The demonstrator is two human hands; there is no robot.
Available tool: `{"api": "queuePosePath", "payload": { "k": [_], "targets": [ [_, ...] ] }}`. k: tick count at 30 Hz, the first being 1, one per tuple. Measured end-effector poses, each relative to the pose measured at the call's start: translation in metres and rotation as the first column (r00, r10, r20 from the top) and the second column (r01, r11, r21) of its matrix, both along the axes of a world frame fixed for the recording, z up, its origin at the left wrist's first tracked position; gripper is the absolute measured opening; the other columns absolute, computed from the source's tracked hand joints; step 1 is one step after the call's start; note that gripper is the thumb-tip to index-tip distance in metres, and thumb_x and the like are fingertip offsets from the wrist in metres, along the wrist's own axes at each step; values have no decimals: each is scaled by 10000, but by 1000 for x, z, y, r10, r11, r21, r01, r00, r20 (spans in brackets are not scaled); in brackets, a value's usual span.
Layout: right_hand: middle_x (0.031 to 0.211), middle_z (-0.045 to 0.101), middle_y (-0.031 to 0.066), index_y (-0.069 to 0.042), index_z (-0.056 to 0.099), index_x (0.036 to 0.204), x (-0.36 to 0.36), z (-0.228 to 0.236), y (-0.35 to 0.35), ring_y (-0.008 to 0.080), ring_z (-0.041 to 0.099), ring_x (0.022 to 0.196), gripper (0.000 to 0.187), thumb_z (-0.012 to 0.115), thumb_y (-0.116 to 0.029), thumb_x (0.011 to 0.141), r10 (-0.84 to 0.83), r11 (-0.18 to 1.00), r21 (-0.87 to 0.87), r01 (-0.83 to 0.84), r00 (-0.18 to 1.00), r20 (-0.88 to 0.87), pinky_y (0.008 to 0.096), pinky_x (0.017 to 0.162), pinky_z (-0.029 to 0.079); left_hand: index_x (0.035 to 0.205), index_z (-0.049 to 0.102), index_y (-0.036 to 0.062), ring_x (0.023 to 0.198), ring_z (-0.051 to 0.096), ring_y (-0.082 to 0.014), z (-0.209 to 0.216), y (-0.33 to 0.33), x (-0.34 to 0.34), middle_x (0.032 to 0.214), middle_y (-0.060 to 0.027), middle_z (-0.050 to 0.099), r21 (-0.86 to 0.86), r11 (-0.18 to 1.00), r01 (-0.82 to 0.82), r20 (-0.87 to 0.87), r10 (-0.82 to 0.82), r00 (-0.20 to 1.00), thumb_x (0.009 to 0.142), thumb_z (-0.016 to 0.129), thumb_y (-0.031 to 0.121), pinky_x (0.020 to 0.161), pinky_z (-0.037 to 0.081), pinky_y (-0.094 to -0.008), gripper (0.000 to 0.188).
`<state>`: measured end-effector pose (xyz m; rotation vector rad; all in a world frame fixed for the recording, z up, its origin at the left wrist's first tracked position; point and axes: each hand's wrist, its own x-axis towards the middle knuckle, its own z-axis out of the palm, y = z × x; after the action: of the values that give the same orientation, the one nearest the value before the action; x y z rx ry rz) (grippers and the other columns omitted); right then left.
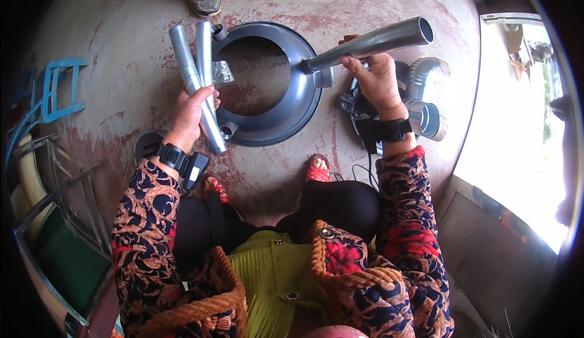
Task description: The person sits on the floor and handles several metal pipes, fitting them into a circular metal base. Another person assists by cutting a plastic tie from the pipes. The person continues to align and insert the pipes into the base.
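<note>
Left hand (pixel 193 114) grips two dull silver tubes (pixel 196 76); right hand (pixel 376 77) clasps a third tube (pixel 371 43), shiny, over a grey ring (pixel 304 94)

Three metal tubes (pixel 201 82) (two left, one right), one grey ring (pixel 298 104), one elbow duct (pixel 426 94).

Both arms wore long sleeves (pixel 143 228) patterned in dark blue, orange and red. Each wrist carried a black strap with a small black device (pixel 196 169). Black trousers (pixel 331 207), red sandals (pixel 317 170) and a yellow-green garment (pixel 271 271) were noted.
</note>
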<state>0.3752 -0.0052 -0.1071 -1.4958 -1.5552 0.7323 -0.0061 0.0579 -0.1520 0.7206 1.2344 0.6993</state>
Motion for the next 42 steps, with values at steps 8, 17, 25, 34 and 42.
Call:
{"api": "queuePosePath", "payload": {
  "k": [8, 17, 25, 34, 42],
  "targets": [
    [720, 709, 92, -36, 746, 872, -17, 15, 1, 203, 686, 634, 301, 814, -318, 794, -206, 979, 30, 204, 964, 169, 315, 599, 527, 1086, 577, -12, 771, 649, -167, -9, 2, 1, 886, -93, 652, -18, 1000, 14, -76, -15, 997, 858, 702, 209, 738, 560, -300, 341],
    [701, 689, 45, -13, 732, 815, -15, 25, 6, 130, 636, 629, 179, 773, -185, 843, -99, 990, 116, 79, 978, 183, 273, 596, 499, 1088, 587, -18, 781, 657, -170, -8, 0, 2, 888, -99, 666, -5, 1000, 14, -89, -14, 996, 863, 698, 215, 756, 553, -295, 343],
    [852, 671, 65, -1, 654, 1031, -2, 31, 6, 137, 627, 793, 290, 757, -209, 858, 71, 997, 5, -72, 991, 112, 291, 722, 506, 1087, 594, -14, 803, 661, -168, -9, -1, -1, 899, -99, 673, 6, 1000, 28, -76, -27, 997, 879, 681, 218, 777, 554, -297, 324],
    [1112, 656, 107, -29, 639, 1178, 18, 46, 7, 214, 628, 1025, 394, 718, -246, 858, 182, 938, -293, -185, 983, -40, 349, 924, 487, 1125, 551, 9, 756, 651, -137, -11, 1, -1, 873, -75, 650, 3, 1000, 8, -61, -8, 998, 855, 708, 173, 725, 563, -281, 353],
    [1100, 681, 107, -47, 657, 1176, 15, 41, 8, 201, 644, 1002, 400, 744, -284, 865, 166, 964, -218, -151, 985, 54, 366, 898, 507, 1113, 560, 6, 738, 654, -129, -9, 0, 0, 859, -68, 654, 11, 1000, 20, -58, -19, 998, 855, 707, 172, 706, 569, -270, 340]
  ]
}}
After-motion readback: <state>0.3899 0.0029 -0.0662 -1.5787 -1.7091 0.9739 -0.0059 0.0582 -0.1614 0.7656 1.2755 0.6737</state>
